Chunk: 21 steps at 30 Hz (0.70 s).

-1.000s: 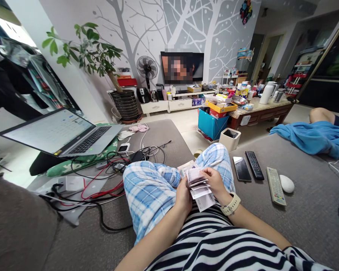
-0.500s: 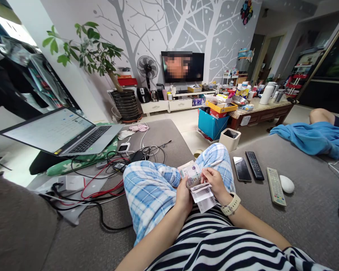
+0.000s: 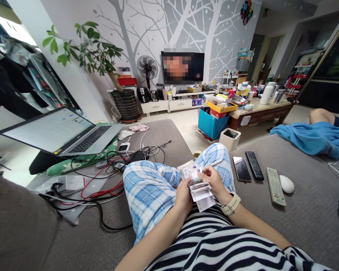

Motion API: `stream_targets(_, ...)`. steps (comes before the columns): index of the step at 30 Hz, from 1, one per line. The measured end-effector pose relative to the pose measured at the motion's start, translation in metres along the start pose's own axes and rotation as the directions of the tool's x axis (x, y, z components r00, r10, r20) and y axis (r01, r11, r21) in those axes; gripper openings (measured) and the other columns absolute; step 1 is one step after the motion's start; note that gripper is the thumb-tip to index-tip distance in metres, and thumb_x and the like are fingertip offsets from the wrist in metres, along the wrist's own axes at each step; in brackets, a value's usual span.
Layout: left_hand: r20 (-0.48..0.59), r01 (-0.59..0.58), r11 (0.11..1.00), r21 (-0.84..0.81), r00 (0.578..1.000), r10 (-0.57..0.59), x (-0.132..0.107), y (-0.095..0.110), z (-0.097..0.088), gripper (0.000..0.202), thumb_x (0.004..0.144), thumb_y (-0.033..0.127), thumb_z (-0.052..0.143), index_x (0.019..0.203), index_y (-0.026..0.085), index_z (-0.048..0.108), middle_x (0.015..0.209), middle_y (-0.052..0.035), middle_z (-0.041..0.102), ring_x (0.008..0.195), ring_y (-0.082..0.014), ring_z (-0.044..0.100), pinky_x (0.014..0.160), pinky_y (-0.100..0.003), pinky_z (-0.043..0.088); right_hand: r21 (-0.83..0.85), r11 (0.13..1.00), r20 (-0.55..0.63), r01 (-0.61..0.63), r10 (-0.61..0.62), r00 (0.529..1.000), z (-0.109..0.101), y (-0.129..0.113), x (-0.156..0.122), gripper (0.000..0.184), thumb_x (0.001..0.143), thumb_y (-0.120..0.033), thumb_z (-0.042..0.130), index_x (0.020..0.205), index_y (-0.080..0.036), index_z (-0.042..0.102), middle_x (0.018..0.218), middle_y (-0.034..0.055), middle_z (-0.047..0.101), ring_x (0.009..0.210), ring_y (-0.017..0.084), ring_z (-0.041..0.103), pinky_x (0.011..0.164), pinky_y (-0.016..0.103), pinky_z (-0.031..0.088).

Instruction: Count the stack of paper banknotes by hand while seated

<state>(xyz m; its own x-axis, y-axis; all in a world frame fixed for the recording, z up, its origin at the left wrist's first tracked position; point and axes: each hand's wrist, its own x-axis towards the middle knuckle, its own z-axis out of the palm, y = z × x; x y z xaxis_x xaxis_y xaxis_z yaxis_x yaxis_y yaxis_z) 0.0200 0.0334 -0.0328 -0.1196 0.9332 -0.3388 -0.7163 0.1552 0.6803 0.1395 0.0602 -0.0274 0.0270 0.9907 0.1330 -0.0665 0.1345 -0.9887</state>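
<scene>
A small stack of banknotes point(image 3: 201, 188) is held over my lap, between my plaid-covered knees. My left hand point(image 3: 183, 194) grips the stack from its left side, with the thumb across the notes. At the upper right, the fingers of my right hand point(image 3: 213, 178) pinch a purplish note near its edge; a "5" shows on it. Some notes are folded down and hang towards my striped shirt. The far ends of others stick out above my left thumb. A pale watch point(image 3: 232, 204) is on my right wrist.
An open laptop point(image 3: 93, 141) sits on a green cushion at left, with tangled cables point(image 3: 113, 190) beside it. Right of my knee lie a phone point(image 3: 242, 168), a black remote point(image 3: 254, 165), a beige remote point(image 3: 276, 187) and a white mouse point(image 3: 286, 184). Another person's leg point(image 3: 322, 116) shows at far right.
The top note has bent down towards me, and the folded part of the stack looks thicker. My right fingers have shifted slightly; my left hand stays in place.
</scene>
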Motion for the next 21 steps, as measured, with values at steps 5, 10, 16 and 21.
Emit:
stream_targets(5,0.002,-0.016,0.999,0.034,1.000,0.016,-0.0017,0.0011,0.0010,0.020,0.071,0.018,0.067,0.090,0.012,0.066,0.070,-0.0049,0.070,0.062,-0.0187,0.065,0.066,-0.031,0.052,-0.075,0.996,0.061,0.043,-0.039,0.997,-0.0019,-0.0005,0.0004,0.036,0.071,-0.047,0.069,0.059,-0.020,0.049,0.058,-0.0036,0.046,0.056,0.013,0.041,0.055,0.026,0.036)
stream_targets(10,0.016,0.023,1.000,-0.011,1.000,-0.022,-0.0003,0.0015,0.0016,0.022,0.078,0.024,0.062,0.094,0.011,0.066,0.080,-0.0090,0.073,0.072,-0.0214,0.069,0.071,-0.032,0.053,-0.110,0.992,0.053,0.055,-0.049,0.997,-0.0017,-0.0048,-0.0014,0.036,0.074,-0.047,0.067,0.059,-0.019,0.050,0.057,-0.0033,0.046,0.055,0.013,0.041,0.055,0.026,0.035)
stream_targets(16,-0.024,0.031,0.998,-0.057,0.999,-0.032,0.0006,0.0031,0.0047,0.023,0.081,0.025,0.059,0.097,0.010,0.065,0.083,-0.0101,0.073,0.081,-0.0238,0.070,0.076,-0.034,0.054,-0.103,0.993,0.048,0.056,-0.051,0.998,-0.0016,-0.0074,-0.0025,0.032,0.075,-0.044,0.066,0.062,-0.018,0.054,0.059,-0.0018,0.051,0.057,0.013,0.044,0.056,0.027,0.035)
stream_targets(21,-0.022,0.010,0.997,-0.077,1.000,-0.012,-0.0001,0.0042,0.0082,0.019,0.082,0.021,0.056,0.092,0.009,0.067,0.081,-0.0089,0.074,0.076,-0.0214,0.070,0.077,-0.033,0.054,-0.072,0.996,0.060,0.054,-0.050,0.997,-0.0018,-0.0055,-0.0013,0.028,0.074,-0.042,0.067,0.067,-0.017,0.057,0.063,-0.0005,0.055,0.059,0.014,0.047,0.057,0.027,0.038)
